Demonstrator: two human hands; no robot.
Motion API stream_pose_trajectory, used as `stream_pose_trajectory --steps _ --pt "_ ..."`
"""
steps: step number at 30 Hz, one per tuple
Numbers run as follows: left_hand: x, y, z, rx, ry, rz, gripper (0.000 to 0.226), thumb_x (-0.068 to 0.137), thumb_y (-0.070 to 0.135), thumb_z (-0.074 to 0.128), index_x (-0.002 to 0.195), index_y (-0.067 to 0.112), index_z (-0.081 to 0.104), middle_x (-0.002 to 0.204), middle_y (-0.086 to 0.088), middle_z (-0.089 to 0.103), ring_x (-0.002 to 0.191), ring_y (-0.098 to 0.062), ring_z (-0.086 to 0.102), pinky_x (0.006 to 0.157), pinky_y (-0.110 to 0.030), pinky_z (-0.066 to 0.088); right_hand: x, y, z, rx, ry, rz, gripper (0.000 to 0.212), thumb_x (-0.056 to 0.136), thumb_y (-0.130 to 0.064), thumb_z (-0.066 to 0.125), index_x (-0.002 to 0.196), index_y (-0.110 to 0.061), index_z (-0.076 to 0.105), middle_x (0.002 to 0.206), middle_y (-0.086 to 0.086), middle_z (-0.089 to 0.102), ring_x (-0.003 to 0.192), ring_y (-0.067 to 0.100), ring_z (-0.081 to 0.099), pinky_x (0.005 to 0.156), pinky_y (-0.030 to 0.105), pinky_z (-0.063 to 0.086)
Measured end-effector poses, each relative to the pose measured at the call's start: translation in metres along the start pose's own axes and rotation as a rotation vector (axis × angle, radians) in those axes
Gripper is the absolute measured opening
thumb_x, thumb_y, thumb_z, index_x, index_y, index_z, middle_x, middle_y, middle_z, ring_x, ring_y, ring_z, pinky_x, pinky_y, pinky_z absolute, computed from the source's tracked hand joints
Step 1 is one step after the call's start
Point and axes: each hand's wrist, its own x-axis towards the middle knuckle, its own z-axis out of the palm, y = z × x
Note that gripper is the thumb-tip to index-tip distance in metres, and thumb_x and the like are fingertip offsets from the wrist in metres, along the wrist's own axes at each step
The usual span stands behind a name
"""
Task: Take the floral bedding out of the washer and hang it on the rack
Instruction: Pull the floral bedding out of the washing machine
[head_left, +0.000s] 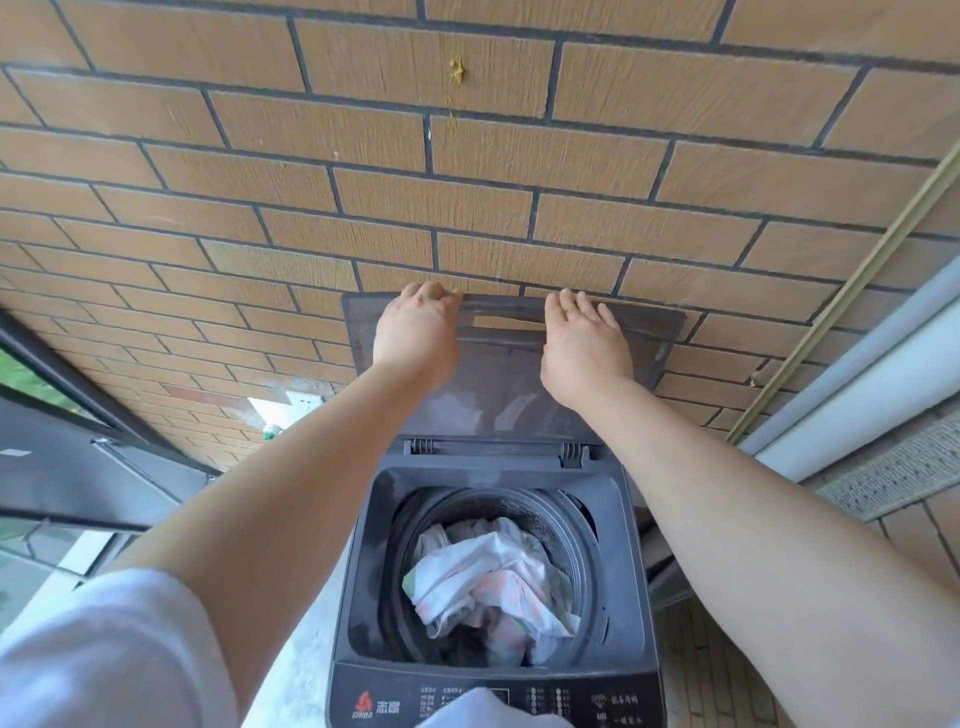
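Top-load washer (363, 571) stands against the brick wall (467, 182), lid (498, 379) raised near upright and leaning back toward the bricks. Both hands are up at the lid's far edge. The left hand (418, 325) has its fingers curled over that edge, grasping it; the right hand (584, 343) lies flatter, fingers fairly straight and spread against the same edge, pressing and not clenched. The floral bedding (493, 577) is in the drum, a crumpled white heap with pink and green print, lying toward the near side of the opening, untouched. No rack in view. Step in hand, as I read it: seating the lid fully open before reaching in. To do it well, ease the lid back until it rests against the wall or its hinge stop (571, 453), and test that it holds before letting go, since a lid dropping on forearms mid-pull is the likely nuisance. Then go in with both hands, take the heap low and gather it — wet cloth will likely be heavy and may snag on the drum rim.
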Motion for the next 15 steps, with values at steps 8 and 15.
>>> stream_pose_trajectory --steps 8,15 --pt "-0.017 -0.001 0.007 0.037 -0.056 0.06 0.072 0.09 0.01 0.046 0.158 0.015 0.022 0.165 -0.003 0.023 0.153 -0.019 0.016 0.124 -0.036 0.014 -0.004 -0.006 0.002 -0.023 -0.11 0.039 0.093 0.093 -0.013 0.056 0.16 -0.009 -0.007 0.169 0.009 -0.008 0.156 0.027 -0.007 0.125 0.052 0.001" --pt "-0.09 0.004 0.037 0.095 0.034 0.102 0.074 0.085 0.013 0.04 0.156 0.007 0.021 0.167 -0.012 -0.006 0.154 -0.028 -0.006 0.124 -0.049 0.007 -0.07 -0.02 0.055 0.083 0.193 -0.099 0.084 0.094 -0.011 0.046 0.161 -0.01 -0.005 0.169 0.005 -0.008 0.156 0.022 -0.009 0.126 0.05 -0.001"
